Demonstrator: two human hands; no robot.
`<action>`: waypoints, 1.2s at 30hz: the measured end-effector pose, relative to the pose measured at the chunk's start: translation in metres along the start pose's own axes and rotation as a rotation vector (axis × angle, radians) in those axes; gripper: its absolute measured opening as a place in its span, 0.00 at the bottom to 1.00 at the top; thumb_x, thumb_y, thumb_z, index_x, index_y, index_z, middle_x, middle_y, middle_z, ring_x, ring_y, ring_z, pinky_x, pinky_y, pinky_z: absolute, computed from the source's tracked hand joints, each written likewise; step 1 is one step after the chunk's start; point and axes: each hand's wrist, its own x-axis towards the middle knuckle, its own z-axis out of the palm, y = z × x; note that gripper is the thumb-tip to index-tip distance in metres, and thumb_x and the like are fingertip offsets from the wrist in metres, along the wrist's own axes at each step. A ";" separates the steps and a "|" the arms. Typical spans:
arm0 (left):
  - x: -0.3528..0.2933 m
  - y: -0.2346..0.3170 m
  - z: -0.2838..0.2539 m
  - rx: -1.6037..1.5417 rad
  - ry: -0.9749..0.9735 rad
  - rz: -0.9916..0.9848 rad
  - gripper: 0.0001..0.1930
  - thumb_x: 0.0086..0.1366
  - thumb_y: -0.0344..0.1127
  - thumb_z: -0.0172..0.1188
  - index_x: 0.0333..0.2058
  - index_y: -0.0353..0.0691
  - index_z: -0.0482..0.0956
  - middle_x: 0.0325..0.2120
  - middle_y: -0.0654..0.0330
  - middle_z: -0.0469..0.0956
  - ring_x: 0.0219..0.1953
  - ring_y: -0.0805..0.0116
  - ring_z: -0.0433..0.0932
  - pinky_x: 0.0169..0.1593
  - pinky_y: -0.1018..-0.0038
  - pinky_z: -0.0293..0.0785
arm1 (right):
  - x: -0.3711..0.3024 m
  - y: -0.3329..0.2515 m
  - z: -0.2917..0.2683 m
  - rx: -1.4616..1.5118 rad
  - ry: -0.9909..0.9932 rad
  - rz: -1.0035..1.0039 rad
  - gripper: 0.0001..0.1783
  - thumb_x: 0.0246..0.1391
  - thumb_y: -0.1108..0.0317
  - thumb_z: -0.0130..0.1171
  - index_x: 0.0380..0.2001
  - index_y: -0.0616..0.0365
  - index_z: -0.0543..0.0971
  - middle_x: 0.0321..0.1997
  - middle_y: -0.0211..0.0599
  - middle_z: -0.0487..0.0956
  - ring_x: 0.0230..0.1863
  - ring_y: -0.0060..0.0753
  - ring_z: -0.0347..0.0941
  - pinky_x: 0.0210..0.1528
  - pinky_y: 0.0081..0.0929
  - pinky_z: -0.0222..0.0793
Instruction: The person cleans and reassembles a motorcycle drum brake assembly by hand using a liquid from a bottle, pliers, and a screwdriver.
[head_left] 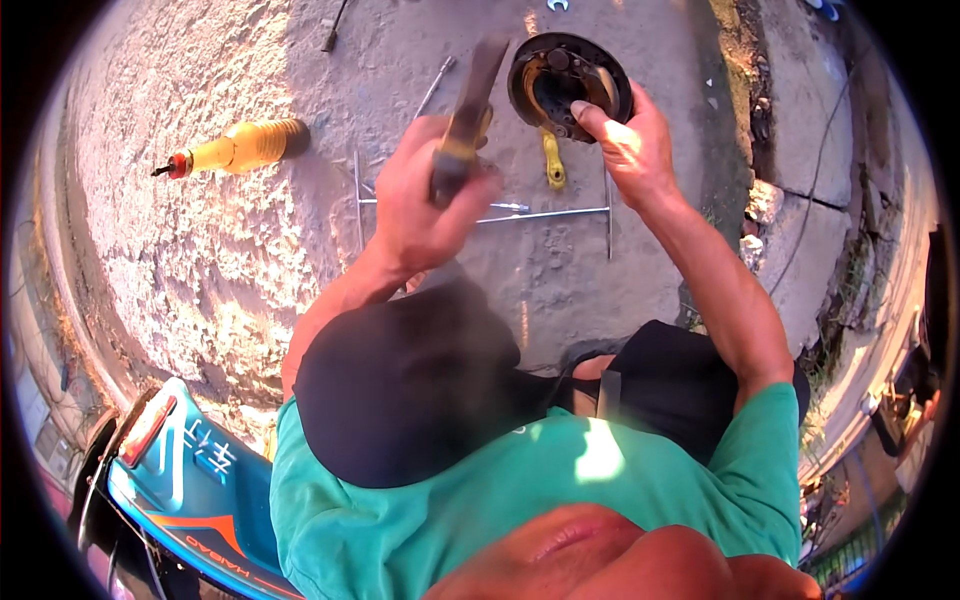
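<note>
My right hand (640,145) grips the rim of a round, dark brake plate (520,85) with curved brake shoes inside. Its thumb presses over the near side. To the left, my left hand (425,200) is closed around a dark, blurred tool with a black-and-yellow handle (460,150). That tool points up and away, apart from the brake plate; motion smears its outline, and I cannot make out its exact kind. Just below the plate, a yellow metal piece (553,165) with a hole at its end shows over the ground.
Beyond my knees lie metal T-handle wrenches (560,214) and a thin metal rod (435,88). An amber bottle (255,145) with a red cap rests at left. An open-end wrench (557,4) lies far ahead. A blue vehicle panel (215,465) stands at lower left.
</note>
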 end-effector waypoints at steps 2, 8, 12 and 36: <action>-0.003 -0.009 0.010 0.097 -0.058 0.019 0.11 0.63 0.36 0.68 0.36 0.34 0.82 0.34 0.52 0.79 0.33 0.58 0.79 0.37 0.65 0.74 | -0.001 0.003 0.001 -0.018 0.002 -0.015 0.23 0.56 0.66 0.69 0.52 0.65 0.80 0.46 0.37 0.86 0.46 0.27 0.82 0.53 0.30 0.78; -0.001 0.002 0.010 -0.085 -0.113 -0.330 0.14 0.63 0.38 0.70 0.36 0.32 0.81 0.31 0.51 0.78 0.33 0.57 0.78 0.37 0.63 0.73 | -0.013 0.013 0.003 0.018 -0.042 0.121 0.24 0.55 0.70 0.69 0.55 0.65 0.80 0.49 0.36 0.85 0.48 0.27 0.81 0.55 0.29 0.77; -0.004 -0.001 0.002 -0.080 0.030 0.153 0.12 0.62 0.37 0.70 0.35 0.33 0.81 0.31 0.48 0.78 0.34 0.54 0.78 0.39 0.61 0.74 | -0.003 0.007 0.003 0.046 -0.005 0.079 0.23 0.55 0.70 0.67 0.53 0.66 0.80 0.48 0.37 0.86 0.47 0.28 0.82 0.55 0.29 0.77; 0.000 -0.027 0.017 0.121 -0.193 -0.317 0.11 0.61 0.36 0.71 0.32 0.35 0.81 0.36 0.47 0.79 0.35 0.53 0.80 0.37 0.60 0.73 | -0.007 0.007 -0.001 0.113 -0.123 0.142 0.24 0.57 0.72 0.68 0.57 0.66 0.78 0.52 0.36 0.84 0.51 0.27 0.78 0.59 0.29 0.75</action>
